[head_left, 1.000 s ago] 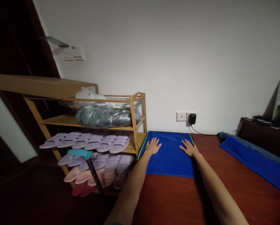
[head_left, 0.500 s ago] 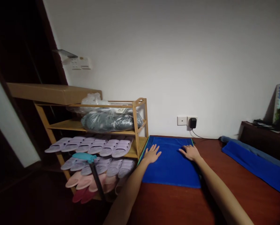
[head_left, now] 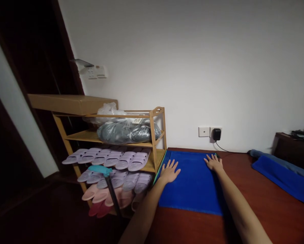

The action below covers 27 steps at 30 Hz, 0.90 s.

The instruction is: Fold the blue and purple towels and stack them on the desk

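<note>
A blue cloth (head_left: pixel 190 186) lies spread flat on the reddish-brown wooden table (head_left: pixel 190 228), with a thin green edge showing along its left side. On the cloth's left part rests my left hand (head_left: pixel 169 172), palm down with the fingers spread. My right hand (head_left: pixel 214 163) lies at the far right corner of the cloth, its fingers also apart. Neither hand holds anything. A second blue cloth (head_left: pixel 281 178) lies on the table to the right, beside a duller grey-blue cloth (head_left: pixel 294 167).
Left of the table stands a wooden rack (head_left: pixel 153 135) with lilac slippers (head_left: pixel 139 161), plastic-wrapped goods (head_left: pixel 126 130) and a cardboard box (head_left: pixel 78 103). A teal-topped pole (head_left: pixel 111 189) stands before it. A black plug adapter (head_left: pixel 216 134) trails its cord onto the table.
My right hand has moved outward to the cloth's far right corner and its fingers have spread. My left hand's fingers are wider apart. The view has shifted, so everything sits further right.
</note>
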Each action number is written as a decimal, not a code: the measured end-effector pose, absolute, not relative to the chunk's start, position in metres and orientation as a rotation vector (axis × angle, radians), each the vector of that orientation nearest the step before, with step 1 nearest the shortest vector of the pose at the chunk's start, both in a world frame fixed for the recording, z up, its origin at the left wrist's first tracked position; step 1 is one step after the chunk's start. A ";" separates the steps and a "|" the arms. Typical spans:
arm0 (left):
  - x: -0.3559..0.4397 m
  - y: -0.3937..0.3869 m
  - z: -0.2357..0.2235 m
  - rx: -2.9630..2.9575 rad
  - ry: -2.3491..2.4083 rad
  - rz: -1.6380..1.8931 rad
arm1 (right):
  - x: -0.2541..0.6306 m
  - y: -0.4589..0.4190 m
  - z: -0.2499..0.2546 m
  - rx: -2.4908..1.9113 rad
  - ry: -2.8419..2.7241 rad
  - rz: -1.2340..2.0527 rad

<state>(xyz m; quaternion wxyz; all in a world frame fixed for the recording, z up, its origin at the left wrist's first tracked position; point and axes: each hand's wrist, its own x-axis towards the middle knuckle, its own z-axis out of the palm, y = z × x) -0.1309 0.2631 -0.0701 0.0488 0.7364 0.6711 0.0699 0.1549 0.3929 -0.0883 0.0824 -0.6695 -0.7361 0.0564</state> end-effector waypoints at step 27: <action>-0.101 0.204 -0.071 2.512 1.823 0.307 | 0.154 0.238 -0.072 -1.537 -2.503 0.183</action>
